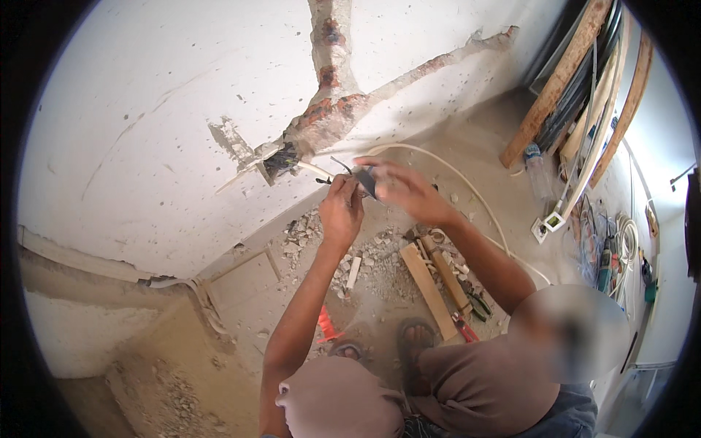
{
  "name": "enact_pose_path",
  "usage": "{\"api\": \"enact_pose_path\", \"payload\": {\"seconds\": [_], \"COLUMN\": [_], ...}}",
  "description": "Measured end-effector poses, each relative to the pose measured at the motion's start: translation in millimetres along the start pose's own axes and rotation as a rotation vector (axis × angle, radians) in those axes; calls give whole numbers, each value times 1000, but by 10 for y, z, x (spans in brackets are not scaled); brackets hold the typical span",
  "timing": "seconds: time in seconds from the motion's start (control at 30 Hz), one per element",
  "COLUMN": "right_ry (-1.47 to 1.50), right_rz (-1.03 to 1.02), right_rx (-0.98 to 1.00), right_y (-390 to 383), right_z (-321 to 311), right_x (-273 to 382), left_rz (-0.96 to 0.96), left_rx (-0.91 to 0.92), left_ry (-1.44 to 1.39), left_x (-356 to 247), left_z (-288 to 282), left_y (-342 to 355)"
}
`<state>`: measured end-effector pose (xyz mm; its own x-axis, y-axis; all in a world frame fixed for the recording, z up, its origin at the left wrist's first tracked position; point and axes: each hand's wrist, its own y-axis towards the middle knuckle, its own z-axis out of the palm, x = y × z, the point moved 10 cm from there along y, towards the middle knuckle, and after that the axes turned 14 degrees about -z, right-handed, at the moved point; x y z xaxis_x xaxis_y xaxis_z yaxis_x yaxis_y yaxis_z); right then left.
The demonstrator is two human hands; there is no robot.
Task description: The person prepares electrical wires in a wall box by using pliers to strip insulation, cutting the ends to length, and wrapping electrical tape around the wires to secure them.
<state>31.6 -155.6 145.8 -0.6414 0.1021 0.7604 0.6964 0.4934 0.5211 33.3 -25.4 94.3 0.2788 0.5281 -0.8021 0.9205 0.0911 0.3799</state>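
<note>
My left hand (341,212) pinches thin dark wires (325,179) at the end of a white cable (312,168). My right hand (416,197), blurred, grips a small dark object (366,180) right against my left fingers; I cannot tell what it is. Just to the left, the cable meets a broken wall box cavity (281,160) with dark contents. A chiselled channel (328,109) runs up and rightward from it through the white wall.
Rubble (301,233), wooden pieces (427,288), pliers (478,303) and a red object (327,325) lie below my hands. Planks (553,80), a plastic bottle (539,175) and cable coils (626,255) stand or lie rightward. A white cable (495,223) loops across the floor.
</note>
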Motion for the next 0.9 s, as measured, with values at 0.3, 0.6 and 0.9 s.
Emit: {"api": "enact_pose_path", "payload": {"seconds": [0.3, 0.6, 0.9], "right_ry": [-878, 238, -500], "right_rz": [-110, 200, -92], "right_rx": [178, 75, 328], "right_y": [-74, 333, -200], "right_z": [-253, 18, -141], "right_x": [-169, -109, -10], "left_rz": [-48, -47, -99], "left_rx": [-42, -46, -48], "left_ry": [25, 101, 100], "left_x": [-58, 0, -92], "left_z": [-1, 12, 8], "left_y": [-12, -27, -41]}}
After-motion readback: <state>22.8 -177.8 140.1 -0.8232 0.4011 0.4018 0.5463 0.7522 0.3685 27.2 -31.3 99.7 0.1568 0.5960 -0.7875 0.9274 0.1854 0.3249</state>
